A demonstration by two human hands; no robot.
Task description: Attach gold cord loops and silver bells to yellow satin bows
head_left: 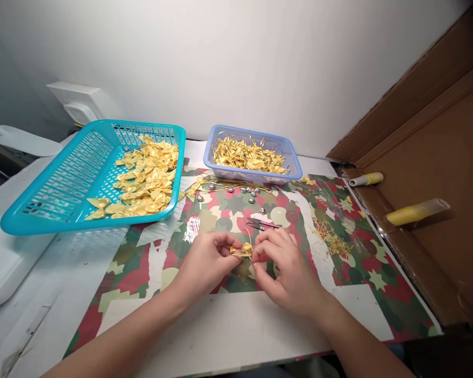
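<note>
Between my two hands, over the patterned sheet, is a small gold ribbon bow [245,249] with a thin gold tie around it. My left hand [212,257] pinches the bow's left side between thumb and fingers. At the bow's right side, my right hand [281,265] has its thumb and fingertips closed on the thin gold tie [249,236], one end of which sticks up. Small dark-bladed snips [260,226] lie just beyond my right hand, partly hidden by it. Several silver bells [252,193] are scattered farther back, near a bundle of gold ties [236,182].
A turquoise basket [43,181] holding gold bows stands at the left. Behind, a lilac basket [255,173] contains bows with ties. Gold clippings [336,242] lie at the right, beside a cardboard wall [429,157] with two yellow tubes [417,211] sticking out.
</note>
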